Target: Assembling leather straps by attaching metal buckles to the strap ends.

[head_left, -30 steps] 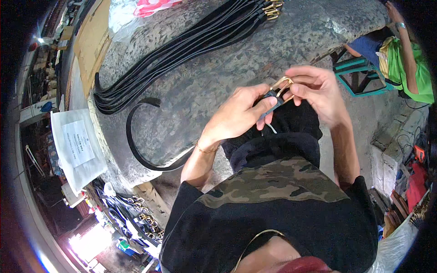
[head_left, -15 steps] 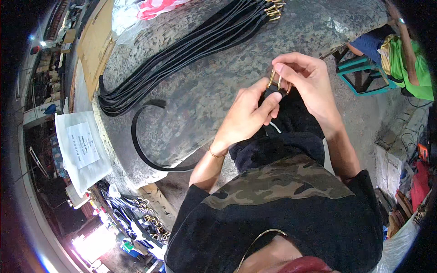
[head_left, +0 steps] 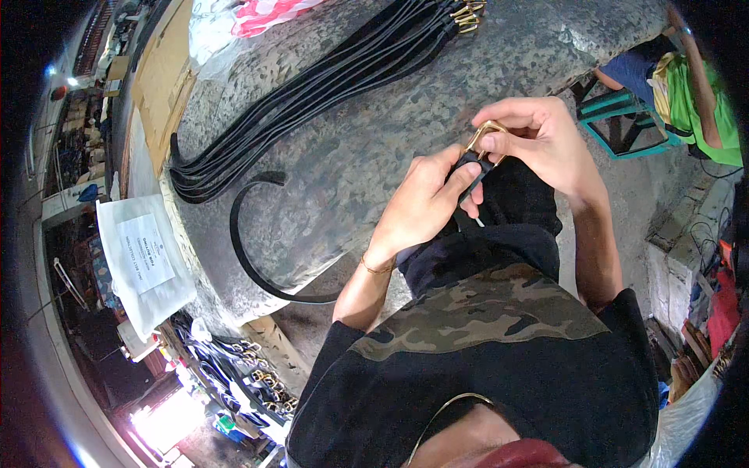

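My left hand [head_left: 427, 195] is closed on the buckle end of a black belt [head_left: 265, 289], thumb pressed on the strap. The rest of that belt curves away behind my left arm, and its tip lies on the mottled grey table. A gold buckle [head_left: 488, 128] juts from the strap end, pinched between the thumb and fingers of my right hand [head_left: 538, 144]. Part of the buckle is hidden by those fingers. Beyond my hands, a bundle of black belts [head_left: 312, 101] with gold buckles [head_left: 468, 14] lies across the table.
A white plastic packet [head_left: 144, 261] with a paper label sits at the table's left edge. More buckled belts [head_left: 265, 382] hang at lower left. At right are a teal stool [head_left: 624, 129] and a person in a green garment [head_left: 694, 101]. A plastic bag [head_left: 226, 31] lies at the far edge.
The gold buckle has turned so its frame now faces upward more plainly. My right fingers have shifted along it, while my left hand keeps hold of the strap.
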The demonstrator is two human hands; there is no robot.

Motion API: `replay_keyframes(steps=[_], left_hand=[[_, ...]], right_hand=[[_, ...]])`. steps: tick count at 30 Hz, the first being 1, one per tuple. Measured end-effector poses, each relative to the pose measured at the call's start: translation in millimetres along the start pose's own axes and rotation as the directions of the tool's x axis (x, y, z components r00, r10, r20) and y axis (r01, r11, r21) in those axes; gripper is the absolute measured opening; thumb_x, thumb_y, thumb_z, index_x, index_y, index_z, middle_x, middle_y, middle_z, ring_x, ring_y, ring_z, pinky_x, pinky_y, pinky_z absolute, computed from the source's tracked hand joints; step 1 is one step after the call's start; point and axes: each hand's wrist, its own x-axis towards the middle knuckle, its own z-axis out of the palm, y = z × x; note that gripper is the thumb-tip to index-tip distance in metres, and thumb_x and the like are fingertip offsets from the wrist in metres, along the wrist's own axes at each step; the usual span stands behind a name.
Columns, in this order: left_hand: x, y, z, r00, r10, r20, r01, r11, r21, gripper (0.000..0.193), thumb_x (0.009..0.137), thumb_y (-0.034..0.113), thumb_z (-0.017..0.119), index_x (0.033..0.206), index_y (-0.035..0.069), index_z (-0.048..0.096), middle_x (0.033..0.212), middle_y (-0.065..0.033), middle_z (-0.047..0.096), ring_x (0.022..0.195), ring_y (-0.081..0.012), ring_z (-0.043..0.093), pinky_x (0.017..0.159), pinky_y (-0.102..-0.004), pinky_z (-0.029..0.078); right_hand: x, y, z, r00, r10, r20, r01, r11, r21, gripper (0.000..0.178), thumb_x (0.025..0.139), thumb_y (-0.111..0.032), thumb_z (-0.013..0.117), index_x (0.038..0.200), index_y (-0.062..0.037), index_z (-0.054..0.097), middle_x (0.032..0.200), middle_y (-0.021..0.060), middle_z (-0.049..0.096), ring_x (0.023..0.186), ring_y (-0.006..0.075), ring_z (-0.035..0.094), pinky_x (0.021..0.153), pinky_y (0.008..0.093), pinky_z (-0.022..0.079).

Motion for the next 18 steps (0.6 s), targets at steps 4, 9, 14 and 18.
replay_keyframes(steps=[4,9,14,18], left_hand=[[4,8,3,0.997,-0.080,0.015,0.079,0.996,0.051,0.020,0.099,0.017,0.052,0.102,-0.002,0.055,0.075,-0.0110,0.067,0.067,-0.0195,0.067,0.066,-0.0335,0.051],[0,-41,-2,0.992,0.126,0.004,-0.125,0.982,-0.140,0.036,0.090,0.012,0.065,0.119,0.000,0.048,0.096,-0.0151,0.067,0.093,-0.0232,0.067,0.079,-0.0356,0.051],[-16,-40,-6,0.997,0.069,-0.022,-0.056,0.927,0.371,0.056,0.076,0.011,0.078,0.125,0.001,0.052,0.112,-0.0150,0.064,0.103,-0.0256,0.064,0.090,-0.0353,0.050],[-16,-43,10,0.943,0.261,-0.209,-0.126,0.856,0.502,0.050,0.076,0.007,0.076,0.121,0.000,0.056,0.109,-0.0187,0.066,0.097,-0.0313,0.066,0.085,-0.0352,0.053]], right_hand=[[1,-7,-2,0.988,-0.102,0.114,0.130,0.952,-0.277,0.013,0.085,-0.002,0.067,0.093,0.0034,0.058,0.077,0.0049,0.065,0.075,0.0088,0.063,0.065,0.0260,0.050],[3,-14,-9,0.989,0.030,0.146,0.039,0.892,-0.451,0.014,0.084,-0.002,0.067,0.087,0.0003,0.053,0.073,0.0027,0.060,0.069,0.0066,0.056,0.061,0.0252,0.046],[-5,-1,-19,0.985,0.116,0.126,-0.087,0.973,-0.215,0.018,0.089,-0.008,0.065,0.090,-0.0039,0.047,0.071,-0.0020,0.052,0.064,0.0058,0.051,0.059,0.0230,0.043],[-8,10,-24,0.991,0.115,0.060,-0.111,0.991,-0.078,0.017,0.092,-0.010,0.063,0.092,-0.0061,0.046,0.076,-0.0002,0.057,0.071,0.0057,0.055,0.060,0.0224,0.044]])
